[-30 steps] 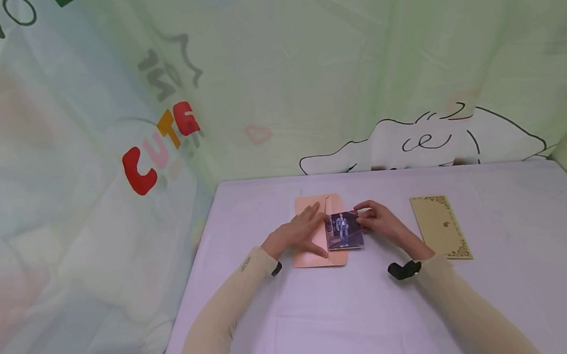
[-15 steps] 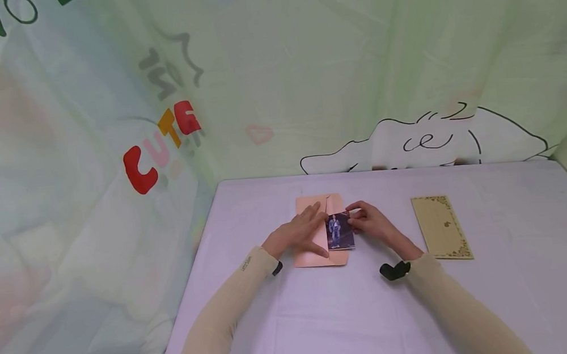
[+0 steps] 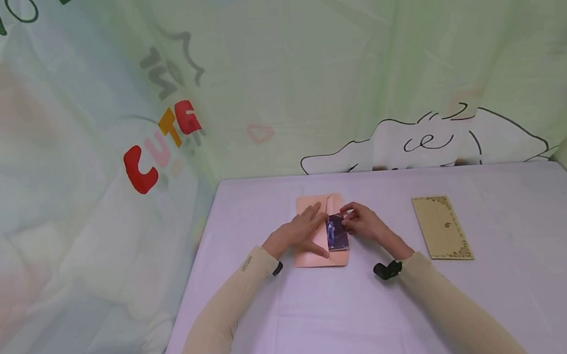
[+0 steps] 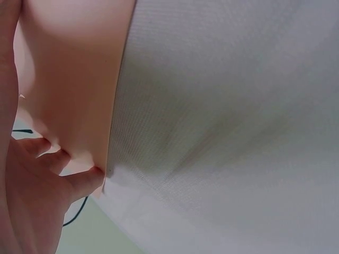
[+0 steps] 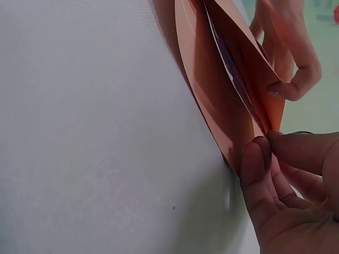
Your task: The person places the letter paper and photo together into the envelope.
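Note:
A salmon-pink envelope (image 3: 312, 261) lies on the table with its mouth toward the right. My left hand (image 3: 296, 233) rests spread across it, fingers fairly straight; the left wrist view has the fingertips along the edge of the envelope (image 4: 74, 79). A dark photo (image 3: 337, 233) of a standing figure sits partly inside the envelope, its left portion hidden. My right hand (image 3: 367, 223) pinches the photo's upper right edge between thumb and fingers. In the right wrist view the envelope (image 5: 206, 90) gapes, with the thin photo (image 5: 233, 69) between its layers.
A flat tan envelope-sized card (image 3: 442, 227) with ornate brown corners lies to the right of my right hand. Pale cloth covers the table (image 3: 328, 321). Printed curtains (image 3: 264, 87) hang behind the table and on its left.
My right hand has moved left, sliding the photo further into the pink envelope, so less of the picture shows. The left hand and the tan card stay where they were.

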Demonstrator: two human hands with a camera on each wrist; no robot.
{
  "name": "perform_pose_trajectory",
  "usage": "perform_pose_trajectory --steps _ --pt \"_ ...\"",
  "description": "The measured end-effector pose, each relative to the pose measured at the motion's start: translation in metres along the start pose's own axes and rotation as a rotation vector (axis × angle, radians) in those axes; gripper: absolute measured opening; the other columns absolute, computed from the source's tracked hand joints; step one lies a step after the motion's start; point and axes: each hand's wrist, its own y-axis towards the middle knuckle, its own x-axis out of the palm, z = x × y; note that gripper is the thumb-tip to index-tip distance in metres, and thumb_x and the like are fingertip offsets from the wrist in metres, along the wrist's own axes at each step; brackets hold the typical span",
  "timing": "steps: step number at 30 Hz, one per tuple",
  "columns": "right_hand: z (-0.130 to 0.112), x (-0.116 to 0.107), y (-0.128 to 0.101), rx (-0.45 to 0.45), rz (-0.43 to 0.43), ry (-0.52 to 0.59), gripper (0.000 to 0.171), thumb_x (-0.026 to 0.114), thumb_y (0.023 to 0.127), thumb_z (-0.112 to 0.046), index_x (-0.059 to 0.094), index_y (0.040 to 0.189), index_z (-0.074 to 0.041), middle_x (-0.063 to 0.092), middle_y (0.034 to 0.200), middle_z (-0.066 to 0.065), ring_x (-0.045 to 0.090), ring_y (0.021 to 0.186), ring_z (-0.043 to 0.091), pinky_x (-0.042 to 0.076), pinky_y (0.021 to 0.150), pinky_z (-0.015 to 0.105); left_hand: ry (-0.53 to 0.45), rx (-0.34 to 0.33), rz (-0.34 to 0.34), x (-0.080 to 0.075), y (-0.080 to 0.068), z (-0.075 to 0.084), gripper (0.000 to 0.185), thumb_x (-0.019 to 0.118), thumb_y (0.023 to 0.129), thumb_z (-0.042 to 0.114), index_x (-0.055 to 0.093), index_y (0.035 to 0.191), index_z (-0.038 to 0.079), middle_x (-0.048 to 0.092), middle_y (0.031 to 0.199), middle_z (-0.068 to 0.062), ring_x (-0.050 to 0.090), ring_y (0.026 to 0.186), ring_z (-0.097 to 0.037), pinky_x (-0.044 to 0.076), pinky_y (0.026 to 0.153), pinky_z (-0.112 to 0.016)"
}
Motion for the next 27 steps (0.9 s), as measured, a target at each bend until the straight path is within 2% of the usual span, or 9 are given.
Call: perform_pose_trajectory --steps 9,17,27 --pt "-0.011 0.011 0.005 -0.007 -0.023 -0.015 0.036 0.059 0.099 -0.003 0.052 0.133 0.005 0.066 0.107 0.022 0.066 0.085 0.021 0.058 0.072 0.029 0.016 0.019 0.006 0.002 0.001 -0.003 0.101 0.068 0.073 0.079 0.023 0.149 0.031 -0.004 0.171 -0.009 0.004 0.158 -0.029 0.026 0.123 -0.05" --pt "-0.015 0.021 0.009 -0.01 -0.029 -0.038 0.036 0.056 0.099 -0.002 0.053 0.134 0.004 0.065 0.109 0.021 0.063 0.09 0.023 0.058 0.077 0.03 0.014 0.016 -0.004 0.003 0.002 -0.002 0.108 0.067 0.073 0.08 0.018 0.155 0.03 -0.006 0.171 -0.008 0.001 0.159 -0.028 0.025 0.123 -0.051" --pt "-0.021 0.028 0.01 -0.061 -0.01 -0.097 0.038 0.057 0.095 -0.001 0.055 0.132 0.007 0.068 0.102 0.02 0.063 0.086 0.023 0.054 0.075 0.03 0.036 0.024 -0.007 0.003 0.002 -0.003 0.112 0.066 0.074 0.08 0.012 0.158 0.029 -0.007 0.171 -0.008 0.001 0.158 -0.028 0.026 0.123 -0.052"
